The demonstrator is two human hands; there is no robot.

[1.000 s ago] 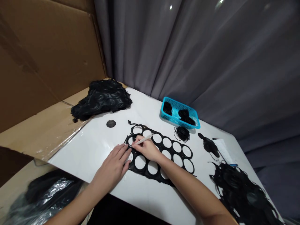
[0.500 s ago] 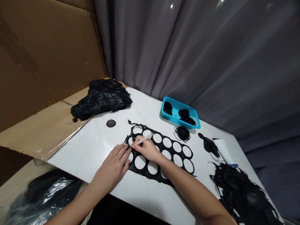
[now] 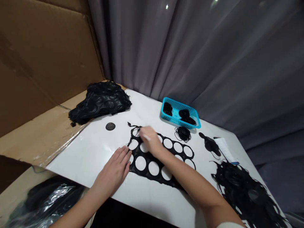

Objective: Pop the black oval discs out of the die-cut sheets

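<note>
A black rubbery sheet (image 3: 147, 175) with rows of round holes lies flat on the white table (image 3: 99, 148). My left hand (image 3: 116, 166) rests flat on its left edge, fingers stretched out. My right hand (image 3: 150, 141), smeared by motion, is over the sheet's far left part. Its fingers are closed around a slim white pen-shaped tool (image 3: 146, 137), mostly covered by the hand. Just left of that hand is the sheet's far left corner hole; a thin twisted strip (image 3: 130, 124) sticks out beyond it.
Beyond the sheet stand a blue basket (image 3: 174, 119) with black bundles and a coil of black rings (image 3: 183, 134). A black heap (image 3: 102, 103) lies back left, a dark disc (image 3: 110, 126) nearer. At right are black scraps (image 3: 247, 193) and white paper (image 3: 224, 148). Cardboard (image 3: 47, 57) walls the left.
My right hand has moved with the white tool from a left-side hole to the far row, up and slightly right. My left hand stays put. The view has shifted slightly.
</note>
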